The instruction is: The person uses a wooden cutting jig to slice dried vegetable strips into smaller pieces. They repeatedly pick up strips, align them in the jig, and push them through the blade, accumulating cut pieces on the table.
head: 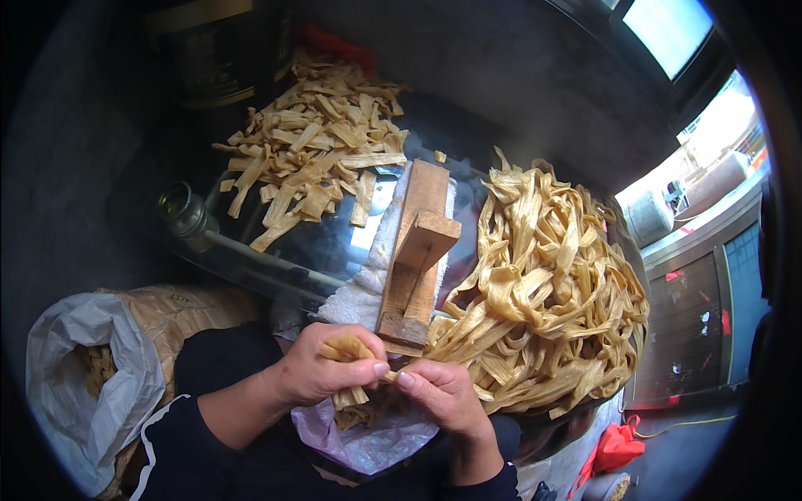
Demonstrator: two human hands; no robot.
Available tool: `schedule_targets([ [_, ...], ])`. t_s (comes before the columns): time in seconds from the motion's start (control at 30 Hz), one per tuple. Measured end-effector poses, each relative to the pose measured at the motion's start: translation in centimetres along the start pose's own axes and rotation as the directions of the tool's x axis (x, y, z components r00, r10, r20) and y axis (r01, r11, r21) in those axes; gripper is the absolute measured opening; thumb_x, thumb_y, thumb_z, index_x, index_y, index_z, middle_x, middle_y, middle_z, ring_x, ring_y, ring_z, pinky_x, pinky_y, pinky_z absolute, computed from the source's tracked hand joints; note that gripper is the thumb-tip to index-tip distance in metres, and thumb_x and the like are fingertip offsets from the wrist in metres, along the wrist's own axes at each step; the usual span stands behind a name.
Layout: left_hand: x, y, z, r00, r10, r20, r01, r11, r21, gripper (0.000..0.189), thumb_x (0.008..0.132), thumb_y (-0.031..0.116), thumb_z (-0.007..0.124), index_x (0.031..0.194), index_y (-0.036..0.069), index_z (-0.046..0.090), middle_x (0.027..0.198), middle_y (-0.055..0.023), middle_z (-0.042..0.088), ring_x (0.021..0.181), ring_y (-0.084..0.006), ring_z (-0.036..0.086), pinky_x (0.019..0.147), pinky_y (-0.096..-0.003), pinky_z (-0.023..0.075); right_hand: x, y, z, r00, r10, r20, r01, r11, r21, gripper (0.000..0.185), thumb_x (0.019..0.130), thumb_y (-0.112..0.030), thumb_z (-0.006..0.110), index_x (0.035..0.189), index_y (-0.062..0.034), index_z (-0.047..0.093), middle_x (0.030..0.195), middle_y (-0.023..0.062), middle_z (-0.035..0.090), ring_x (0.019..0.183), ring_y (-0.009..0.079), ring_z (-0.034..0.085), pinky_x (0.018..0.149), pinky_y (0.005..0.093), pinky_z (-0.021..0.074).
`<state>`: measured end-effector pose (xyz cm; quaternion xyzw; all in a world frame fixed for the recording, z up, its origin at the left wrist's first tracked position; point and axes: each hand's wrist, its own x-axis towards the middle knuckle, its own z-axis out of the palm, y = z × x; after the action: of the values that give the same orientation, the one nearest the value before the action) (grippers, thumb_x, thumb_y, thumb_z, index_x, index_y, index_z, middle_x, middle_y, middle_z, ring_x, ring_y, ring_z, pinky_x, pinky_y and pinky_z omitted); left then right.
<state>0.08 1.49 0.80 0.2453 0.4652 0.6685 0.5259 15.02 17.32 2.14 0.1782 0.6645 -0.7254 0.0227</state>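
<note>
My left hand [332,366] grips a small bunch of flat yellow-brown strips [346,347], which look like dried tofu skin. My right hand [442,391] pinches the end of a strip [391,377] between thumb and forefinger, close to the left thumb. Both hands are over an open plastic bag [366,444] with strip pieces inside. Just beyond them lies a wooden jig [413,250], a board with two raised blocks and a thin dark line, perhaps a blade, between them. It rests on a white towel [357,294].
Long tangled strips [551,282] are heaped at the right, short cut pieces [332,138] at the far left. A glass tabletop [282,269] has a metal fitting [188,210] at its corner. A lined paper sack [94,376] stands left. Far right are gas cylinders [708,188] and a red bag [617,448].
</note>
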Motion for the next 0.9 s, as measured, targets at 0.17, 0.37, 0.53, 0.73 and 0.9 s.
schedule_targets([
  [0.17,0.3,-0.2,-0.2,0.986,0.073,-0.153,-0.066,0.997,0.046,0.008,0.086,0.008,0.066,0.089,0.002,0.062,0.076,-0.0006,0.062,0.068,-0.0053,0.058,0.063,-0.0204,0.0474,-0.4,0.2,-0.2,0.969,-0.038,-0.244,0.013,0.995,-0.101,0.016,0.09,-0.014,0.066,0.09,0.0017,0.069,0.074,-0.0014,0.064,0.064,0.0043,0.054,0.057,0.0199,0.0439],
  [0.37,3.2,0.3,-0.1,0.902,0.28,-0.33,-0.187,0.94,0.286,0.01,0.088,0.009,0.061,0.095,0.001,0.062,0.08,-0.0028,0.062,0.07,-0.0073,0.056,0.064,-0.022,0.0469,2.7,-0.8,0.0,0.708,-0.599,-0.374,0.2,0.679,-0.707,0.017,0.082,-0.015,0.073,0.083,-0.0033,0.061,0.066,0.0086,0.062,0.054,0.0178,0.06,0.051,0.0278,0.0454],
  [0.53,5.4,-0.9,-0.2,0.843,0.417,-0.34,-0.158,0.795,0.585,0.011,0.089,0.011,0.063,0.093,0.001,0.062,0.078,-0.0011,0.06,0.07,-0.0066,0.053,0.065,-0.0231,0.0457,5.1,-0.4,-0.2,0.691,-0.595,-0.411,0.066,0.619,-0.783,0.017,0.082,-0.018,0.071,0.081,-0.0068,0.058,0.067,0.0107,0.063,0.059,0.0277,0.063,0.052,0.036,0.0473],
  [0.73,5.5,-1.2,-0.1,0.809,0.423,-0.408,-0.104,0.787,0.609,0.01,0.088,0.012,0.064,0.087,0.002,0.059,0.073,-0.0058,0.06,0.067,-0.0108,0.055,0.062,-0.0276,0.0461,5.3,0.3,-0.3,0.688,-0.562,-0.459,0.044,0.663,-0.747,0.018,0.084,-0.021,0.07,0.079,-0.0078,0.058,0.064,0.0121,0.062,0.059,0.0306,0.063,0.052,0.0385,0.0464],
  [0.9,4.8,-0.6,-0.5,0.822,0.394,-0.411,-0.181,0.865,0.469,0.019,0.089,0.017,0.066,0.08,0.002,0.059,0.063,-0.003,0.056,0.058,-0.0076,0.051,0.054,-0.0255,0.0433,4.1,1.2,-0.6,0.593,-0.683,-0.426,0.153,0.616,-0.773,0.014,0.082,-0.01,0.071,0.081,-0.0046,0.058,0.065,0.0102,0.06,0.052,0.0254,0.059,0.049,0.0347,0.0457],
])
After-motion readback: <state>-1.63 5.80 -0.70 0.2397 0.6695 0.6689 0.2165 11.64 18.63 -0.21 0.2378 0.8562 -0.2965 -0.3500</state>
